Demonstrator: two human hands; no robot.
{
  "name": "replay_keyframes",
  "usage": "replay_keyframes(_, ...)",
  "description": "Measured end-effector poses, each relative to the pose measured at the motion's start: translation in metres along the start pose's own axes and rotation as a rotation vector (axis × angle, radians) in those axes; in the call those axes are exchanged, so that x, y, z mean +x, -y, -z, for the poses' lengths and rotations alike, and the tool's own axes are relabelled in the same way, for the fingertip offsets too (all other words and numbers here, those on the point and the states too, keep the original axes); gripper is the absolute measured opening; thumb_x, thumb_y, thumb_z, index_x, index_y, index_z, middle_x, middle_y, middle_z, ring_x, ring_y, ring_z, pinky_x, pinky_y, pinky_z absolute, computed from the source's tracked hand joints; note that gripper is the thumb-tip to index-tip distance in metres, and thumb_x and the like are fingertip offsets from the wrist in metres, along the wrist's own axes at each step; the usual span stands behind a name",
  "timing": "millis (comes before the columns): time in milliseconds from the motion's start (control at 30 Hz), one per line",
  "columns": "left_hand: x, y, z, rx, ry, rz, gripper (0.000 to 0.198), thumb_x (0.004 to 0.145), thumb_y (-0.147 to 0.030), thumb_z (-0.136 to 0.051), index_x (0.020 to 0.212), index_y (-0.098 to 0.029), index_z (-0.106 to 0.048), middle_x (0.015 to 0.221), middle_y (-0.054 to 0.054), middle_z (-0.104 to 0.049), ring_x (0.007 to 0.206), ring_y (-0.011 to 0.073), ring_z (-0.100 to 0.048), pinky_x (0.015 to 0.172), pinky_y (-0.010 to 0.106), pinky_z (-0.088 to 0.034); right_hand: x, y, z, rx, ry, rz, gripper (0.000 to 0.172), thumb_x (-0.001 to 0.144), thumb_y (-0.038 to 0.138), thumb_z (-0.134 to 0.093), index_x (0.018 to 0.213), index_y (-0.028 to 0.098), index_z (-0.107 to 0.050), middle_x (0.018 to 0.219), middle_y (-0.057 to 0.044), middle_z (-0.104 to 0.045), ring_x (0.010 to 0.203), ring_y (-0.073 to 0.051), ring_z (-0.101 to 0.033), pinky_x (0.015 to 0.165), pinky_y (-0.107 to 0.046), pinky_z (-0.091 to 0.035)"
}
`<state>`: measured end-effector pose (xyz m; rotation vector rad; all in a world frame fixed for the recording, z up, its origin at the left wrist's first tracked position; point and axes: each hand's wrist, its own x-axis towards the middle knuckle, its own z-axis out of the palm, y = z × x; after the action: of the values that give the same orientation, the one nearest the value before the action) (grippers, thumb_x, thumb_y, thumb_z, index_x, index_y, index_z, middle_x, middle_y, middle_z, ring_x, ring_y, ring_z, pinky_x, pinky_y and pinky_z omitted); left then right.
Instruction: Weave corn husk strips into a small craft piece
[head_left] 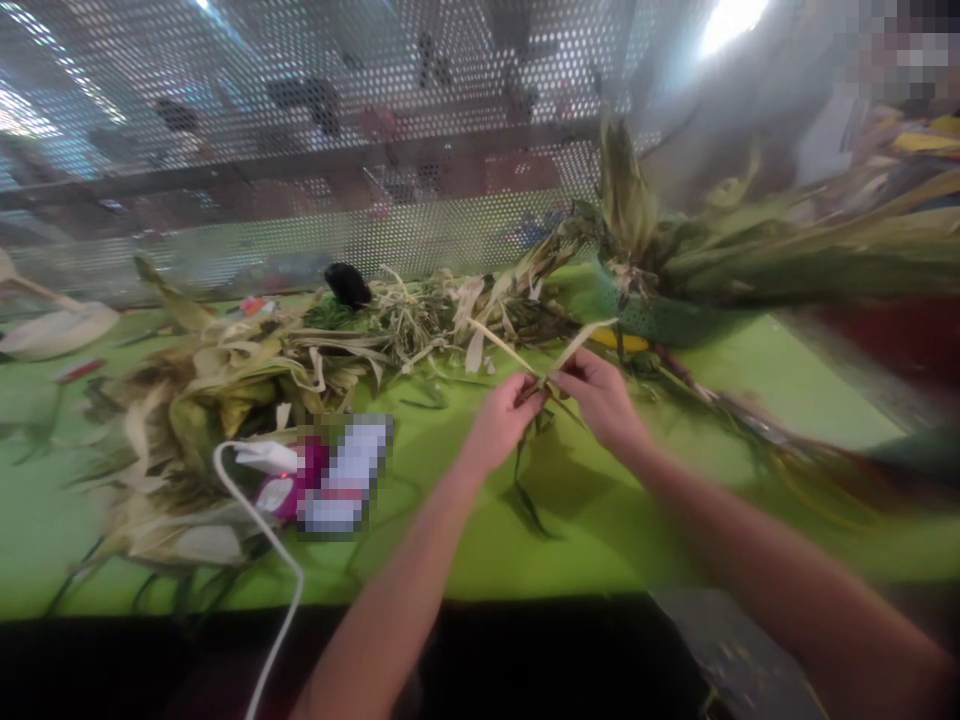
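Note:
Close together over the green table (465,540), my left hand (504,418) and my right hand (600,398) both pinch dry corn husk strips (583,343). The strips cross between my fingertips, and pale ends stick up to either side. A darker strip (529,500) hangs below my hands toward the tabletop. Exactly how the strips are joined is hidden by my fingers. Left of my hands lies a large heap of dried husks (180,430).
A white cable (289,555) runs past a magenta device (296,490) to the front edge. Behind stands a perforated metal panel (300,220). At the right, a green basket (660,315) holds long leaves. Scissors (750,420), blurred, seem to lie nearby.

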<state>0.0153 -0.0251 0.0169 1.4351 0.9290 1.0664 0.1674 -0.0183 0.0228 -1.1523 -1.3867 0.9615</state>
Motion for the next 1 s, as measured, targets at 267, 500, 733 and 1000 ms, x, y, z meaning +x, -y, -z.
replay_keyframes(267,-0.001,0.007,-0.001,-0.058,0.051,0.019,0.016,0.080,-0.033,-0.065,0.080,-0.018,-0.061,0.069,-0.001,-0.053,0.065,0.0106,-0.046,0.063,0.023,-0.035,0.001,0.002,0.004,-0.025,-0.068,0.018,0.013,0.074,0.023,-0.058,0.065,0.020,-0.049,0.060,0.004,-0.047,0.058,-0.012,-0.044,0.056,-0.027,-0.038)
replay_keyframes(500,0.004,0.008,0.007,-0.066,-0.061,0.010,0.022,0.079,-0.037,-0.067,0.085,-0.016,-0.062,0.079,0.001,-0.060,0.073,0.0119,-0.050,0.070,0.024,-0.038,0.004,0.004,0.005,0.065,0.183,-0.108,0.024,0.080,0.040,-0.064,0.075,0.018,-0.056,0.071,0.000,-0.059,0.063,-0.012,-0.054,0.061,-0.029,-0.047)
replay_keyframes(733,0.005,0.010,0.013,0.014,-0.118,0.013,0.025,0.085,-0.042,-0.059,0.085,-0.017,-0.061,0.075,-0.001,-0.055,0.070,0.0107,-0.046,0.068,0.023,-0.036,0.004,-0.001,0.004,-0.021,0.266,-0.102,0.021,0.077,0.034,-0.068,0.072,0.017,-0.056,0.059,0.003,-0.056,0.052,-0.010,-0.054,0.053,-0.025,-0.046)
replay_keyframes(1000,0.003,0.009,0.010,-0.099,-0.166,0.030,0.021,0.081,-0.038,-0.063,0.082,-0.017,-0.061,0.069,-0.002,-0.055,0.065,0.0101,-0.046,0.065,0.023,-0.036,0.009,-0.006,0.008,-0.062,0.255,-0.097,0.021,0.073,0.034,-0.070,0.068,0.017,-0.059,0.055,0.003,-0.057,0.050,-0.010,-0.053,0.052,-0.025,-0.043)
